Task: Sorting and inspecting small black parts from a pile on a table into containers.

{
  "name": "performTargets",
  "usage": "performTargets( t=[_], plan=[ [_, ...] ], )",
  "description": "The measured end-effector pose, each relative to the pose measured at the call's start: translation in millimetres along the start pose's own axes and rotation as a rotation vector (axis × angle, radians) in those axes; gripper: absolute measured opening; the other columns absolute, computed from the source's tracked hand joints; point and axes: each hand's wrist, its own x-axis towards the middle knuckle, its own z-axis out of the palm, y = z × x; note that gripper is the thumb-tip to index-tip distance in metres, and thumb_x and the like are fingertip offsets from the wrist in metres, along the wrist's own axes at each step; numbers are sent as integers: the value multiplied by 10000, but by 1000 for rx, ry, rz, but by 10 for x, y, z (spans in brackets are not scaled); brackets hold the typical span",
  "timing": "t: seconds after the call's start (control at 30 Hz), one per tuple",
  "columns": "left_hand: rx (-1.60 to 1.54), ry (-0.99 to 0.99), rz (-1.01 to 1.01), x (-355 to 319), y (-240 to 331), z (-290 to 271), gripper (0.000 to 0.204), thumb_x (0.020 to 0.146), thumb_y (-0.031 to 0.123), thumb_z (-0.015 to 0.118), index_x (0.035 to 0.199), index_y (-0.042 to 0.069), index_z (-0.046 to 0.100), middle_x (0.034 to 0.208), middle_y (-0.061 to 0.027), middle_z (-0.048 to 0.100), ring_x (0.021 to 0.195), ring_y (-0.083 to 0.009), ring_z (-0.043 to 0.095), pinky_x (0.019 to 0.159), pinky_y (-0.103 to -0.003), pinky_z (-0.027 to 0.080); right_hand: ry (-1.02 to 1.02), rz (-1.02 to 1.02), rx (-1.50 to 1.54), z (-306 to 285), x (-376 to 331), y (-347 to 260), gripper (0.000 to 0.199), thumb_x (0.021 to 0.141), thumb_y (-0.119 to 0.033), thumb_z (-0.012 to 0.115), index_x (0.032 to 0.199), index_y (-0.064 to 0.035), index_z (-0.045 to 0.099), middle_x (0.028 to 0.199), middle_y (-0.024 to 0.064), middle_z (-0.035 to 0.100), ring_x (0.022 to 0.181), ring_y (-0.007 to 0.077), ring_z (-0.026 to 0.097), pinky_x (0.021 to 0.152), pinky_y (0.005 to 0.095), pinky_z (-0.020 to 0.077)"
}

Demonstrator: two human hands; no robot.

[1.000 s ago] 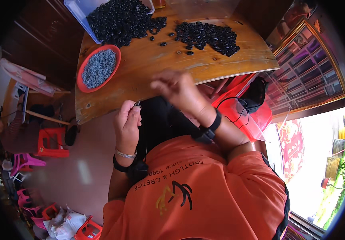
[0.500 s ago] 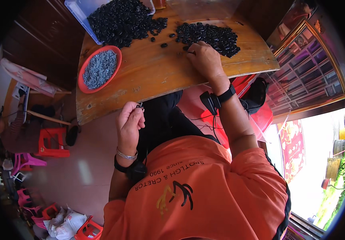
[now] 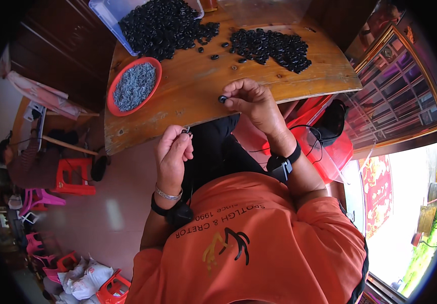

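Observation:
My right hand [image 3: 255, 104] pinches a black oval plastic piece [image 3: 222, 99] between thumb and fingertips, over the front part of the wooden table [image 3: 193, 83]. Closer to me, just off the table's front edge, my left hand [image 3: 172, 151] holds a small metal piece [image 3: 186, 131] in a thumb-and-finger pinch; its exact shape is too small to make out. Small grey metal pieces [image 3: 135, 87] fill a red bowl [image 3: 158, 69] at the table's left. Behind lie a spread of black oval pieces [image 3: 271, 48] and a bigger heap [image 3: 163, 30] spilling from a clear plastic bin [image 3: 108, 24].
A few stray black pieces [image 3: 215, 57] lie between the two heaps. My legs are under the table's front edge. Red stools [image 3: 74, 176] and a seated person [image 3: 28, 167] are at the left. A dark bag [image 3: 334, 119] rests on red stools at the right.
My right hand has come back from the spread of black pieces toward me, now with one oval piece in its fingertips. The left hand keeps its pinch and has hardly moved.

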Motion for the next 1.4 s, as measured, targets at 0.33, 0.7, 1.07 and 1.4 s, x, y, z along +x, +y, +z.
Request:
performTargets(
  t=[0.33, 0.7, 1.07, 1.4],
  plan=[
    [35, 11, 5, -73, 69, 64, 161, 918, 176, 493, 814, 53, 508, 642, 23, 470, 558, -29, 417, 500, -170, 349, -105, 284, 487, 237, -116, 0, 185, 822, -18, 637, 1004, -20, 599, 858, 49, 638, 718, 120, 621, 676, 220, 510],
    [41, 17, 63, -112, 75, 87, 181, 910, 188, 506, 805, 42, 516, 635, 21, 468, 552, -34, 417, 488, -179, 348, -226, 394, 695, 298, -172, 176, 188, 858, -64, 613, 1041, -24, 595, 881, 61, 648, 742, 119, 633, 686, 231, 536],
    [46, 36, 66, -136, 46, 57, 176, 902, 178, 515, 803, 33, 522, 624, 17, 478, 539, -37, 418, 484, -183, 347, -154, 76, 280, 466, -287, -7, 166, 813, -17, 656, 976, -7, 624, 828, 39, 643, 716, 102, 594, 666, 216, 484],
    [163, 57, 107, -126, -14, 79, 158, 895, 151, 517, 801, 23, 524, 592, 10, 479, 519, -43, 434, 466, -201, 359, -113, 0, 75, 537, -313, 24, 162, 817, -17, 655, 976, -15, 629, 838, 14, 637, 728, 71, 572, 677, 200, 480]
  ],
)
